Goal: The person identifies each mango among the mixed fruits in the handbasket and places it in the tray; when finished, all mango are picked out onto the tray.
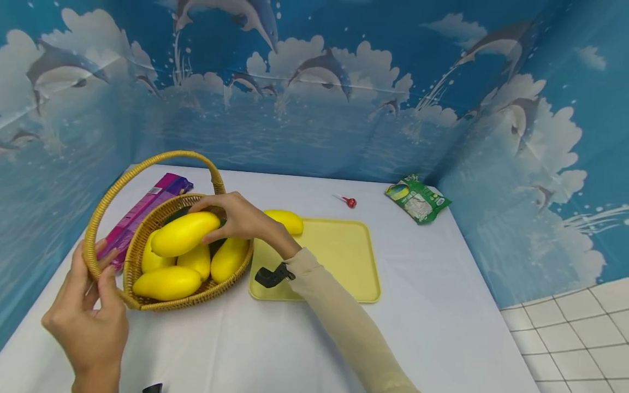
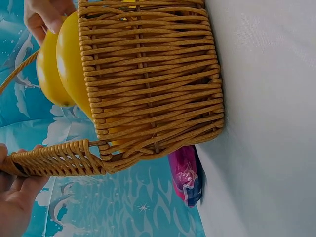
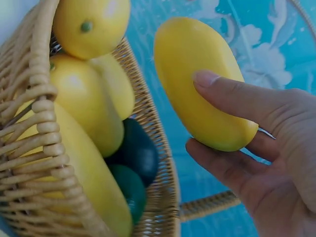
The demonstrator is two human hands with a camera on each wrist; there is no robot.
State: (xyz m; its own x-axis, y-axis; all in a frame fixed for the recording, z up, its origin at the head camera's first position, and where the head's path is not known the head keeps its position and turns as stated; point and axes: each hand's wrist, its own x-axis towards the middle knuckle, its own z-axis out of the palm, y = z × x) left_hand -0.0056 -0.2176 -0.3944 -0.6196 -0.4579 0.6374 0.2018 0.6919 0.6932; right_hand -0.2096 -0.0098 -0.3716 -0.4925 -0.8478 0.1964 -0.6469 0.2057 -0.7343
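Reading from left to right across a table covered in white cloth, a person's left hand curls its fingers round the lower left side of a tall arched handle of tan wicker, probably to steady the basket it belongs to. Behind the handle lies a long, shiny pink-and-purple packet. The oval basket of woven tan wicker holds several smooth, yellow, mango-shaped fruits and rounded dark green objects, partly hidden. Above them, the right hand pinches another plump yellow mango-shaped fruit between thumb and fingers, a grip likely suited to its rounded sides; the right-wrist view shows it apart from the basket's contents. Just beside the basket, a lone yellow fruit lies at the far edge of a flat, pale-yellow rectangular tray. Farther right are a red lollipop with a white stick and a crinkled green packet.
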